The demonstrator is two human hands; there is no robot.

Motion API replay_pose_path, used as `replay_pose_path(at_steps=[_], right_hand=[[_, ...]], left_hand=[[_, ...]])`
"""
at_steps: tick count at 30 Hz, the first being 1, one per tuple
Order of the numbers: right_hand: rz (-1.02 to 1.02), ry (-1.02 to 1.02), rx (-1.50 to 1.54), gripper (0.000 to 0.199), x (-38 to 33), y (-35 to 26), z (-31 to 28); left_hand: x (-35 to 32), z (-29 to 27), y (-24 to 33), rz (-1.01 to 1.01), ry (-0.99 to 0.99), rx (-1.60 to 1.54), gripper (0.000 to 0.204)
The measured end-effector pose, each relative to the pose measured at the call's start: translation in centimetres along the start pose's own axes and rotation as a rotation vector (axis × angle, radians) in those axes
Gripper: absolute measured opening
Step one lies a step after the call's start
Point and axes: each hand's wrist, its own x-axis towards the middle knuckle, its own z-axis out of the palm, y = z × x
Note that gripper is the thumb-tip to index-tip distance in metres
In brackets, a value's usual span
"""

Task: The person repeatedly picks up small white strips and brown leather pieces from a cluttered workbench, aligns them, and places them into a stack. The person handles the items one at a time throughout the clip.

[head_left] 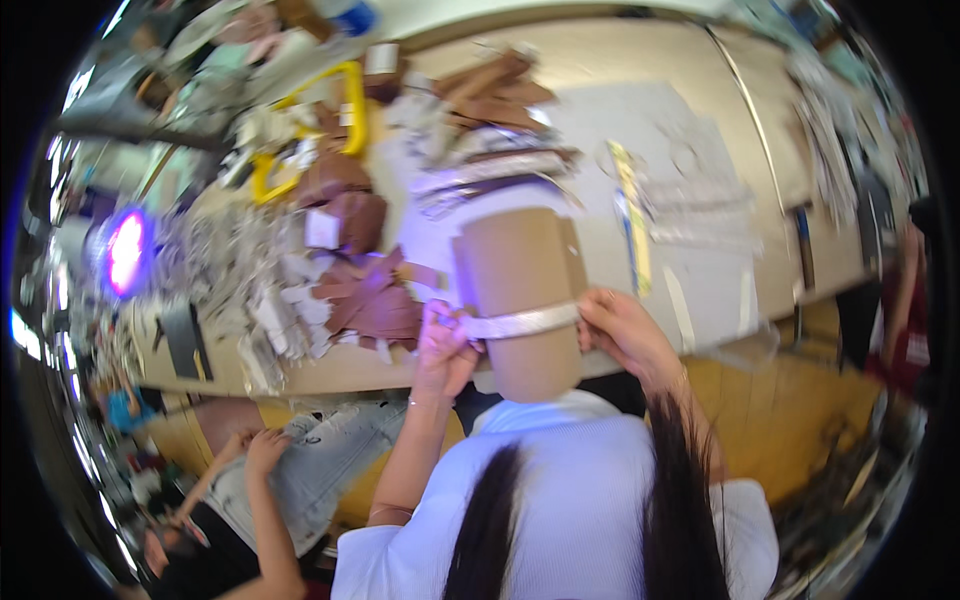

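A brown cardboard piece (520, 260) with notched sides lies at the table's front edge, its near end reaching toward my body. Across it runs a pale, shiny strip (525, 322), stretched from side to side. My left hand (445, 345) pinches the strip's left end. At the cardboard's right edge my right hand (622, 332) is closed on the strip's other end, with the fingertips against the edge. Left of the cardboard lies a heap of reddish-brown strips (375, 305).
Bundles of brown and pale strips (490, 95) lie behind the cardboard. A yellow ruler (632, 215) rests on the grey sheet (700, 150) to the right. Farther left are a yellow frame (355, 105) and piles of pale pieces. Another person's hands (255, 450) show at lower left.
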Motion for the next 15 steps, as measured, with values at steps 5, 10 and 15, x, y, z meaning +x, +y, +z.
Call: replay_pose_path(at_steps=[5, 10, 15], right_hand=[[-0.020, -0.006, 0.006, 0.015, 0.3, 0.8, -0.4], [-0.016, -0.006, 0.055, 0.016, 0.4, 1.5, -0.3], [-0.017, -0.003, 0.033, 0.018, 0.4, 1.2, -0.2]], left_hand=[[0.3, 0.6, 0.2, -0.024, 0.006, 0.042, 0.033], [0.0, 0.9, 0.4, -0.035, 0.027, 0.079, 0.033], [0.1, 0.9, 0.3, -0.029, 0.041, 0.112, 0.034]])
